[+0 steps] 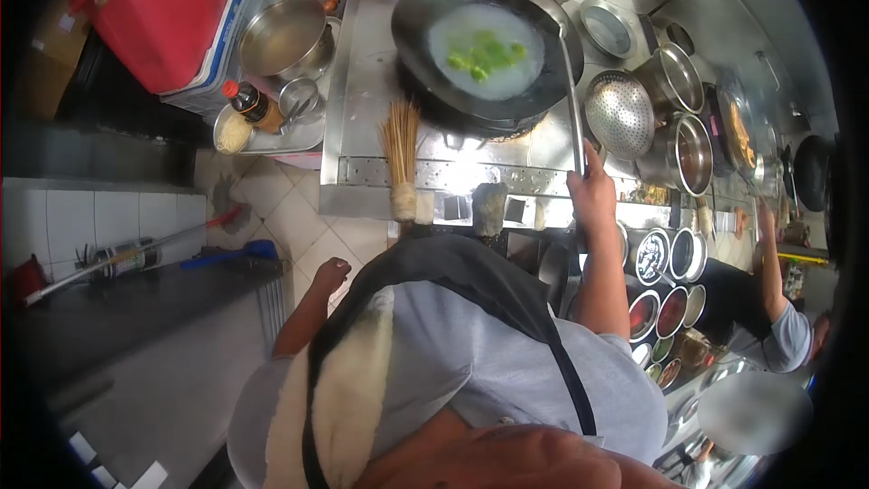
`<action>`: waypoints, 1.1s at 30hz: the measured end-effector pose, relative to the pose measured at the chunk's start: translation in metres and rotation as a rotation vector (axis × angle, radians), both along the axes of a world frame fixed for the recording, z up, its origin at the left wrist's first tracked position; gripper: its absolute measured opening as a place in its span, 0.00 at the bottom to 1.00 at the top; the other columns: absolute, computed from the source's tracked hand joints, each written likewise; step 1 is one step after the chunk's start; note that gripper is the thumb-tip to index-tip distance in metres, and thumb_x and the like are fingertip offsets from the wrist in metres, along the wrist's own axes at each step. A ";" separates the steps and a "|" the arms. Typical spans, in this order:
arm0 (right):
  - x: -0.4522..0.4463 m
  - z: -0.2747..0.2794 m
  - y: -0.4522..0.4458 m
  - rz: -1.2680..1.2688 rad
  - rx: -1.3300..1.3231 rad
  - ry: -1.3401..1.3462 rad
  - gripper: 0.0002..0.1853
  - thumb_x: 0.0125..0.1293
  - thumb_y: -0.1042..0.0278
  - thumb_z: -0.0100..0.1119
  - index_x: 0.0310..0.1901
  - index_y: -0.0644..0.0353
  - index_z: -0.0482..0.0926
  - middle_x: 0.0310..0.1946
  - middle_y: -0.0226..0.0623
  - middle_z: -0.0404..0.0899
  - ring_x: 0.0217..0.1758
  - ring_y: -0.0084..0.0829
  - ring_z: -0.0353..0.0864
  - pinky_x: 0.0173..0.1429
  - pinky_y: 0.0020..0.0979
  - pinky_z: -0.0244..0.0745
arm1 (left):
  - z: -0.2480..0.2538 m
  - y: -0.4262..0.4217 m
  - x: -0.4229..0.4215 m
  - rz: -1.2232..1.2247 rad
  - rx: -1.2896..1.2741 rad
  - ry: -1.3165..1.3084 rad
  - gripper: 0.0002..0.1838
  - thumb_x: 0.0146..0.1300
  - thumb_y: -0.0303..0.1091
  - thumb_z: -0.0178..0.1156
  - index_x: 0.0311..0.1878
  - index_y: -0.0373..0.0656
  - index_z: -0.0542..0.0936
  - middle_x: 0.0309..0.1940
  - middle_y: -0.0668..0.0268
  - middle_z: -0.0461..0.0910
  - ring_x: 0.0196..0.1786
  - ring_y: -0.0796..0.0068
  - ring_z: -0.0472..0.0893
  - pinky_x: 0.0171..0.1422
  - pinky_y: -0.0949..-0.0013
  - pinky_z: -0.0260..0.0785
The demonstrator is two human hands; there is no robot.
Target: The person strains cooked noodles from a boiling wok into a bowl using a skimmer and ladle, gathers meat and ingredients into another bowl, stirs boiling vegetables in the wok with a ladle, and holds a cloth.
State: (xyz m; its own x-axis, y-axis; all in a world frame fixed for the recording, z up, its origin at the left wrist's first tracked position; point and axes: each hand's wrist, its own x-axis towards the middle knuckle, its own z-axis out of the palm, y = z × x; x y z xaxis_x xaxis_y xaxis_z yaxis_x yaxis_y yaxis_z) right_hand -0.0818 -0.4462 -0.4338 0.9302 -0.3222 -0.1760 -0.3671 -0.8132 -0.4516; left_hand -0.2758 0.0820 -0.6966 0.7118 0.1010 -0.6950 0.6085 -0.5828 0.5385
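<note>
Head view: my right hand (593, 195) is gripping a long-handled metal utensil (574, 95), whose far end is reaching over the right side of the wok (412, 23). The wok is sitting on the stove (362, 118), with cloudy liquid (520, 77) pooling inside and green pieces (484, 54) lying around its middle. My left hand (333, 276) is hanging well apart from the wok, fingers curling; whether fully closed, I cannot tell. A bristle brush (401, 158) is lying across the stove's front edge; a perforated strainer (620, 113) is resting right of the wok.
</note>
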 end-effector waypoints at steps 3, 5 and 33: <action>-0.010 -0.013 -0.005 0.043 0.014 -0.067 0.37 0.60 0.64 0.59 0.74 0.46 0.67 0.36 0.51 0.85 0.38 0.45 0.86 0.47 0.42 0.79 | 0.000 -0.003 0.011 -0.111 0.031 -0.021 0.22 0.62 0.45 0.62 0.49 0.35 0.82 0.35 0.55 0.87 0.34 0.66 0.88 0.46 0.62 0.78; -0.004 -0.029 -0.010 0.049 0.004 -0.091 0.37 0.60 0.64 0.59 0.74 0.48 0.67 0.35 0.48 0.85 0.36 0.42 0.86 0.45 0.41 0.79 | 0.002 -0.006 0.012 -0.092 0.008 -0.009 0.22 0.62 0.45 0.62 0.49 0.35 0.82 0.35 0.55 0.87 0.34 0.66 0.88 0.46 0.62 0.78; 0.308 0.104 0.036 0.082 1.178 -0.016 0.15 0.68 0.64 0.54 0.46 0.69 0.79 0.23 0.34 0.76 0.21 0.25 0.73 0.30 0.29 0.74 | -0.020 -0.027 -0.088 -0.224 0.180 -0.258 0.09 0.60 0.31 0.64 0.44 0.51 0.87 0.45 0.57 0.84 0.44 0.58 0.86 0.48 0.59 0.81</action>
State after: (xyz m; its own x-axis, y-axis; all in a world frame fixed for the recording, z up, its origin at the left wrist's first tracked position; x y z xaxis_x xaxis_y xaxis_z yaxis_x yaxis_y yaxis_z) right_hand 0.2266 -0.4100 -0.3299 0.9454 0.0920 -0.3126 -0.3204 0.0876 -0.9432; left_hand -0.3637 0.0545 -0.7169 0.8794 0.0271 -0.4753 0.3129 -0.7854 0.5341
